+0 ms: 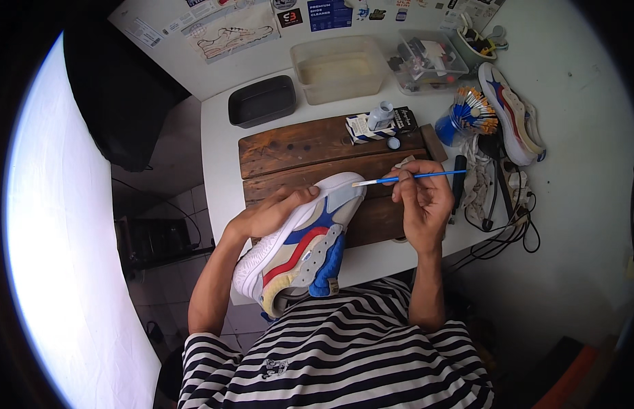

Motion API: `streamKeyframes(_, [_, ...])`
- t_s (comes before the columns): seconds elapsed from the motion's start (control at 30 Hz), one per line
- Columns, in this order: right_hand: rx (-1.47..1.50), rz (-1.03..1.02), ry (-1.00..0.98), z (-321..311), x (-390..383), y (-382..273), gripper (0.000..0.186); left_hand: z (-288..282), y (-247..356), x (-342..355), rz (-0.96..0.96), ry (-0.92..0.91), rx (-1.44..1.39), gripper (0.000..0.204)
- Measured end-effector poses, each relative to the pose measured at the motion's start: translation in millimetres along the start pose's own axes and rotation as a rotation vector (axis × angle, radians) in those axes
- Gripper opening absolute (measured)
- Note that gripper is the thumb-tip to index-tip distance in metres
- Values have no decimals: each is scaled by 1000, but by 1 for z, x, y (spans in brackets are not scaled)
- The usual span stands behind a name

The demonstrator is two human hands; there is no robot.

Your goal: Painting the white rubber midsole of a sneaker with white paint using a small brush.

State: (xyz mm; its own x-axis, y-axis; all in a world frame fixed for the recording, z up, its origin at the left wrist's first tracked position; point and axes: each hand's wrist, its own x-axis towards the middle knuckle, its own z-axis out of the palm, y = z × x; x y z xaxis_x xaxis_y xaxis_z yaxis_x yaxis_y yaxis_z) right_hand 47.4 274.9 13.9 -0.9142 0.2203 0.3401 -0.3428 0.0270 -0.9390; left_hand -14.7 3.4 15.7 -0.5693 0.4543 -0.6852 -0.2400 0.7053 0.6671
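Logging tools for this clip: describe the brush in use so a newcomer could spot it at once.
Start at the dark wooden board on the white table. Just past its right end, the right hand pinches a thin blue-handled paintbrush lying level, its white tip touching the sneaker. The other brushes stand bundled in a blue cup.

White table with wooden board, black tray, clear tubs.

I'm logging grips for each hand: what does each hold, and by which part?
The left hand grips the shoe along its upper side edge. The right hand pinches the brush mid-handle, bristles at the shoe's toe.
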Motion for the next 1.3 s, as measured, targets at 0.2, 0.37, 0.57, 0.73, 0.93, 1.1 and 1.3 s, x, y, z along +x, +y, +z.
streamKeyframes(0.2, [-69,-18,41,-4,1,8,11,0,0,-1,168,82,134,71])
streamKeyframes(0.37, [41,43,11,3,-1,-2,11,1,7,-6,73,31,-16,66])
streamKeyframes(0.57, [-67,51,103,-4,-3,4,12,0,6,-6,162,84,102,67])
streamKeyframes(0.73, [-5,25,63,8,-6,-2,12,0,6,-3,16,-25,-18,68])
streamKeyframes(0.93, [-95,5,128,3,-5,-1,12,3,-4,-1,207,148,58,68])
streamKeyframes(1.1, [-70,21,69,10,-9,-3,13,1,9,-10,75,74,9,67])
streamKeyframes(1.3, [-10,7,46,8,-8,-6,14,-2,10,-9,60,29,-23,69])
